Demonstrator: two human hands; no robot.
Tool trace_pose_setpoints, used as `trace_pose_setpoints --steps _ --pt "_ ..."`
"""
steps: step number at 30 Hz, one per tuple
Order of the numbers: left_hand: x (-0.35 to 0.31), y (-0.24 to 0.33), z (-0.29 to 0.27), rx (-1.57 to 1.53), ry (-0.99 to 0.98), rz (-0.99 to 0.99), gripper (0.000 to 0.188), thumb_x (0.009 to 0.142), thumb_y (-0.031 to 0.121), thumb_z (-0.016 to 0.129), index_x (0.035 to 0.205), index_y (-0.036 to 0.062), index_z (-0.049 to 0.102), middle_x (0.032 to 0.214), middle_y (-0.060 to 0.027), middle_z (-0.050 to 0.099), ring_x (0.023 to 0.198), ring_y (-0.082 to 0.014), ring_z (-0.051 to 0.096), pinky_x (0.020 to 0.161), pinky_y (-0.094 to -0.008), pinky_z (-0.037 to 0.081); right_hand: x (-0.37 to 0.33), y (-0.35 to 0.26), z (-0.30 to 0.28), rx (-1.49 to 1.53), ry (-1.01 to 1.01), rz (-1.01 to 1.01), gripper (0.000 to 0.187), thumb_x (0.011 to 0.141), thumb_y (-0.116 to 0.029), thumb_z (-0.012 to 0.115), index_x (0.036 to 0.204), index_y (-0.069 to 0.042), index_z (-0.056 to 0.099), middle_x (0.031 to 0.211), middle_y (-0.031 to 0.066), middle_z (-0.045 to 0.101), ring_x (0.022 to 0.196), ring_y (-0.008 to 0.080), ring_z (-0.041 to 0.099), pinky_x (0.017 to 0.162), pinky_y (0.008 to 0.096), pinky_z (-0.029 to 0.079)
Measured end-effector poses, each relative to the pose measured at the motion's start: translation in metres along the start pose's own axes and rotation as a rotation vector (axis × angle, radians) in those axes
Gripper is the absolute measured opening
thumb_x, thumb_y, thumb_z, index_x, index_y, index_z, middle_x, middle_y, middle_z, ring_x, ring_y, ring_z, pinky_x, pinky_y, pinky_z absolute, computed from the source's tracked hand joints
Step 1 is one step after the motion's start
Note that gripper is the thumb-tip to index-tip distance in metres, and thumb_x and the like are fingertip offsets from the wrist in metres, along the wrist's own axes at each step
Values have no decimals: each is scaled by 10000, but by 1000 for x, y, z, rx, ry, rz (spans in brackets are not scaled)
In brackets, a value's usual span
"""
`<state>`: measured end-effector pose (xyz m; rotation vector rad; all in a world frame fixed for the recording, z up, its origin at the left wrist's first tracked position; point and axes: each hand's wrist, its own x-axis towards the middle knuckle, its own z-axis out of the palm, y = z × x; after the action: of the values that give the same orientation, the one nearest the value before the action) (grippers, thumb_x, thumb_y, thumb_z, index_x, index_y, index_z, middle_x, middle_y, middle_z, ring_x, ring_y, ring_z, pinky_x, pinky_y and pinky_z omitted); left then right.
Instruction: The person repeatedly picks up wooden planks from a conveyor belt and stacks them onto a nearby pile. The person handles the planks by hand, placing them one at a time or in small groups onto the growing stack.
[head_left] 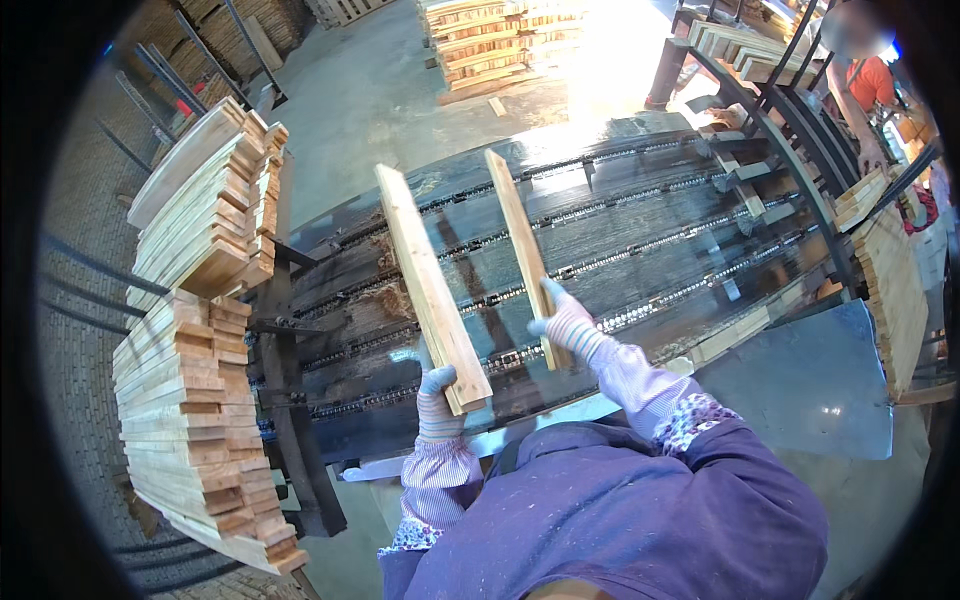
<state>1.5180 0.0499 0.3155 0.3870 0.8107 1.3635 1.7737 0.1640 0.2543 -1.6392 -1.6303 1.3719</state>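
Note:
My left hand (439,408), in a striped glove, is closed around the near end of a pale wooden board (428,280), with the thumb over its edge. The board slants away from me over a dark chain conveyor (640,225). To its right lies a narrower wooden board (517,230), roughly parallel and apart from the first. Against that board's right side rests my right hand (568,318), also gloved, its index finger stretched out and the thumb spread apart from it. The other fingers of the right hand are partly hidden.
At left, stacked boards (190,400) stand beside the conveyor, by dark metal bars. Another board pile (500,45) is on the floor beyond. A metal sheet (800,380) lies to the right. At far right, a person in orange (870,85) stands near a metal frame and more boards.

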Motion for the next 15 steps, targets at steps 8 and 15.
trace_pose_setpoints --steps 8,15 --pt "0 -48 54 116 -46 -254 752 883 293 788 1498 9 460 1154 -147 708 936 -292 752 771 -380 664 -35 -24 -28 556 -278 -216 1030 853 -429 872 1640 -58 321 1474 262 564 1354 339 554 1108 452 483" --pt "-18 -95 104 289 45 -131 835 886 123 826 1568 114 345 1304 -116 608 1154 -244 647 972 -371 576 -49 4 -32 674 -422 -140 708 1052 -264 652 1634 -45 313 1398 172 625 1270 223 591 1095 361 457"
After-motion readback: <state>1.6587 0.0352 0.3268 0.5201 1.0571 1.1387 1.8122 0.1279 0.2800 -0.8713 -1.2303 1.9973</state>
